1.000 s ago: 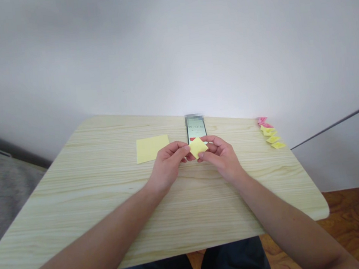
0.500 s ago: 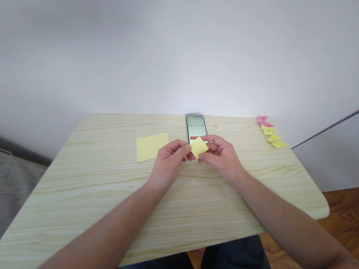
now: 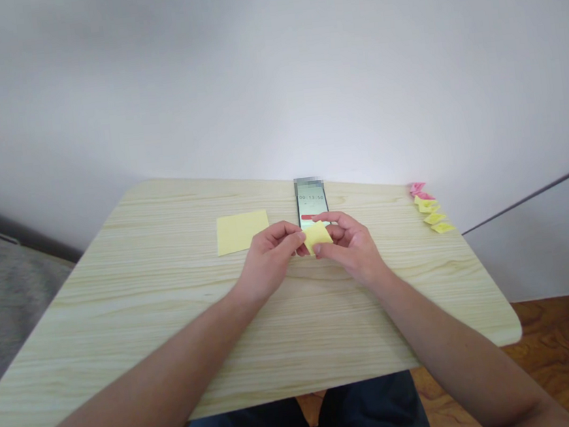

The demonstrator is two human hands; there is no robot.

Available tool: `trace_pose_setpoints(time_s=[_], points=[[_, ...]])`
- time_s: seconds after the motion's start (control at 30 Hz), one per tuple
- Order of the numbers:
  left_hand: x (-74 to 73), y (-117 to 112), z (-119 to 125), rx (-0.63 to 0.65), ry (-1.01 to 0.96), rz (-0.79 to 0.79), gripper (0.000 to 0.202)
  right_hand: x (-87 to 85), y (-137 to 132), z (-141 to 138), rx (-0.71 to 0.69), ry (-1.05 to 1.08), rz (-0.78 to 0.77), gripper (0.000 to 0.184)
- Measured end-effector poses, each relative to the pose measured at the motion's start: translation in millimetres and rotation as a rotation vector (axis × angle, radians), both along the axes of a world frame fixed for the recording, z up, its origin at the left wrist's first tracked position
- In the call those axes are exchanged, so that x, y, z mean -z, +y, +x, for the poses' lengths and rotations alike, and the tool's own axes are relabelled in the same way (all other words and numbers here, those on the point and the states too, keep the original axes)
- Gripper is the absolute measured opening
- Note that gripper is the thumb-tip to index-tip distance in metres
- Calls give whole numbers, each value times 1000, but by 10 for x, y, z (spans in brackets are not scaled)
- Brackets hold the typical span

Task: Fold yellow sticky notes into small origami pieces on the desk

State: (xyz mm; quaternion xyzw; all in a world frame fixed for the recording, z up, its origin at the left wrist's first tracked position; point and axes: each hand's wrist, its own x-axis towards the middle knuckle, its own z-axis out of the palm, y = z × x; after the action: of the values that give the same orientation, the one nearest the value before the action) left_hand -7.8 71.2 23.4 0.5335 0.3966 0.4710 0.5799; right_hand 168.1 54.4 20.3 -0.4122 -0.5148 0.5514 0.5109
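Note:
Between my hands, above the table, is a small folded piece of yellow paper (image 3: pixel 317 234), about as wide as two fingers. My left hand (image 3: pixel 272 250) pinches its left corner between thumb and fingers. On the other side my right hand (image 3: pixel 348 242) grips it, thumb on the lower front and index finger along the top edge. The other right fingers curl behind the paper. Just behind the hands lies a phone (image 3: pixel 312 200) with a timer on its screen, its lower end partly hidden by the paper and fingers.
A flat yellow sheet (image 3: pixel 242 231) lies left of the phone on the wooden table (image 3: pixel 290 350). Along the right edge sit several folded yellow paper pieces (image 3: pixel 434 218) and a pink one (image 3: pixel 420 191). A white wall (image 3: pixel 269 78) rises behind the table.
The small yellow paper has turned slightly in my fingers, and my right thumb now lies further over its front. Both hands keep nearly the same place.

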Motion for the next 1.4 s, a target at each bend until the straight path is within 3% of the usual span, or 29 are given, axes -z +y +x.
trace_pose_setpoints(time_s=[0.27, 0.4, 0.5, 0.57, 0.63, 0.73, 0.83, 1.07, 1.4], points=[[26, 3, -3, 14, -46, 22, 16, 20, 34, 21, 5, 45, -37, 45], [23, -37, -21, -84, 131, 291, 28, 4, 55, 64, -30, 139, -169, 49], [19, -60, -36, -134, 299, 505, 17, -9, 62, 82, -72, 174, -237, 51], [19, -62, -40, -117, 318, 542, 11, -9, 61, 78, -75, 150, -230, 44], [26, -53, -41, -103, 320, 519, 11, -6, 48, 61, 17, 48, -132, 31], [47, -31, -37, -117, 310, 461, 11, -9, -1, 27, 242, -189, 136, 16], [62, -18, -32, -114, 286, 388, 13, -10, -53, 12, 300, -301, 284, 14], [-11, -48, -22, -39, 269, 234, 14, 25, -68, 15, 299, -332, 265, 7], [6, -41, -46, 14, 270, 273, 12, 18, -46, 24, 251, -311, 201, 10]])
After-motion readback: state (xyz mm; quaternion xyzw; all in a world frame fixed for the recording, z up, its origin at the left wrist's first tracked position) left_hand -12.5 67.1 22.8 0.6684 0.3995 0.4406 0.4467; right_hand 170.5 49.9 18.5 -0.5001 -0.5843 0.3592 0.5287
